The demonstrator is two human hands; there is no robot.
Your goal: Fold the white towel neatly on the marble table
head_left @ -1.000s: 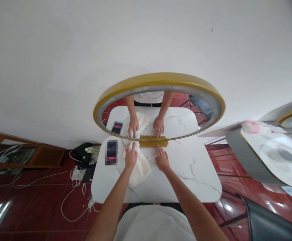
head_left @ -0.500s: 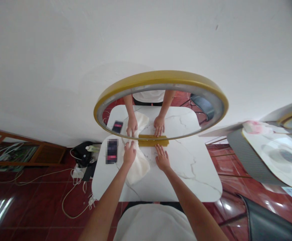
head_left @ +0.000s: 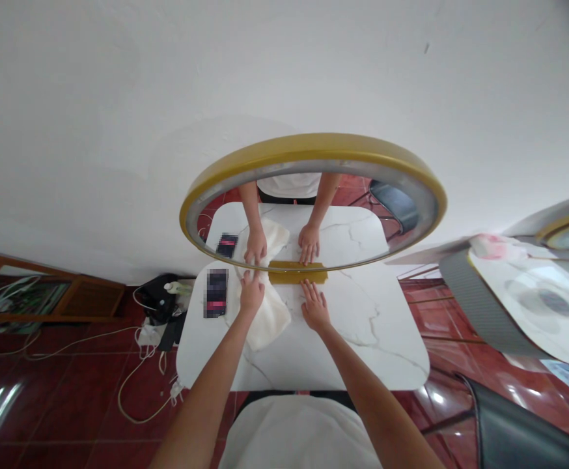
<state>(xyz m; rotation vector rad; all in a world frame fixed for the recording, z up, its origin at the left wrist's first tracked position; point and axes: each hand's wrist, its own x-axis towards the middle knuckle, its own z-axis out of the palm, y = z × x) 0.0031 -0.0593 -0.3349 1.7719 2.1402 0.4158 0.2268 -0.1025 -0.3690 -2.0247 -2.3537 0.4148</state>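
My left hand (head_left: 252,293) presses a white cloth (head_left: 268,322) against the marble-patterned table (head_left: 353,352), fingers bent into its bunched far end. That end lies beside the left end of the mirror's gold base (head_left: 297,276). Spread flat, my right hand (head_left: 315,309) rests with its fingertips at the front edge of the base, near its right end. Above both hands rises a round mirror (head_left: 308,225) in a gold frame, reflecting them and the cloth. A phone-like dark object (head_left: 216,293), pixelated, is left of the cloth.
A black bag (head_left: 160,299) and white cables (head_left: 128,397) are on the red tiled floor at left. At right stand a black chair (head_left: 519,417) and a second white table (head_left: 523,293). The wall (head_left: 284,65) is close behind the mirror.
My left hand and the cloth have shifted slightly forward, toward the mirror. My right hand stays in place by the base. The view has moved a little.
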